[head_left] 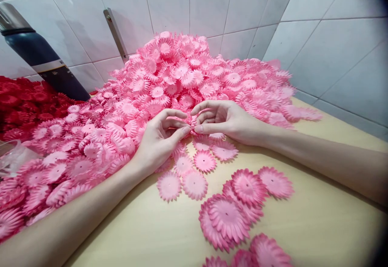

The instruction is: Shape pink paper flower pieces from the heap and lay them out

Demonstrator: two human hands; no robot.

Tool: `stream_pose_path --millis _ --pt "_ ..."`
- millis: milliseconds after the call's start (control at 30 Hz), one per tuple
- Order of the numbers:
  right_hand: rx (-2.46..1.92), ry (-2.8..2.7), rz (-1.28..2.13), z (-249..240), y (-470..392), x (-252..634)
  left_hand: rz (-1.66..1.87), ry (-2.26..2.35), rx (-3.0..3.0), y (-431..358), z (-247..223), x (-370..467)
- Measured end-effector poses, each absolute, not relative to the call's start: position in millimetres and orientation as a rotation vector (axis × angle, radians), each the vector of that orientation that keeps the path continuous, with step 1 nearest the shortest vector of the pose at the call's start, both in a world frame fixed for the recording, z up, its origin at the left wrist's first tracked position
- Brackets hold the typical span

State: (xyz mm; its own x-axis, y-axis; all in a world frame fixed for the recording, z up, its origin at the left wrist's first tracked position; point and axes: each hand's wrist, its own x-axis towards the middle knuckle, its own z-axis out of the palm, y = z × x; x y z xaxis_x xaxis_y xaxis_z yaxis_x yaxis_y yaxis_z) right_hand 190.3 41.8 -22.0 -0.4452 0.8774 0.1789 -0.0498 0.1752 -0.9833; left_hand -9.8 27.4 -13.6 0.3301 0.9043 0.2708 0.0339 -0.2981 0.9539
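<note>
My left hand (pixel 162 137) and my right hand (pixel 224 121) meet at the front foot of a large heap of pink fabric-like flower pieces (pixel 182 71). Between their thumbs and fingertips they pinch a small pink flower piece (pixel 192 122), mostly hidden by the fingers. Just below lie several loose flat flower pieces, among them a pale one (pixel 195 184) and a darker-edged one (pixel 205 161). Each has a scalloped rim and a tiny centre hole. Nearer to me, larger deep-pink flower pieces (pixel 228 216) overlap in small stacks.
A dark blue bottle (pixel 50 61) leans in view at the left, beside a heap of red flower pieces (pixel 27 103). Clear plastic (pixel 18 158) lies at the left edge. A metal strip (pixel 115 34) rests against the tiled wall (pixel 169 4). The tabletop (pixel 318 218) is pale yellow.
</note>
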Motion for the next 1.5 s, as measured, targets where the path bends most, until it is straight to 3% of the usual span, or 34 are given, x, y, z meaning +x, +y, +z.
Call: stream_pose_path --millis 1500 --pt "-0.788 -1.635 1.425 -19.4 40.3 190.9 1.087 0.881 1.584 25.6 -13.2 -10.9"
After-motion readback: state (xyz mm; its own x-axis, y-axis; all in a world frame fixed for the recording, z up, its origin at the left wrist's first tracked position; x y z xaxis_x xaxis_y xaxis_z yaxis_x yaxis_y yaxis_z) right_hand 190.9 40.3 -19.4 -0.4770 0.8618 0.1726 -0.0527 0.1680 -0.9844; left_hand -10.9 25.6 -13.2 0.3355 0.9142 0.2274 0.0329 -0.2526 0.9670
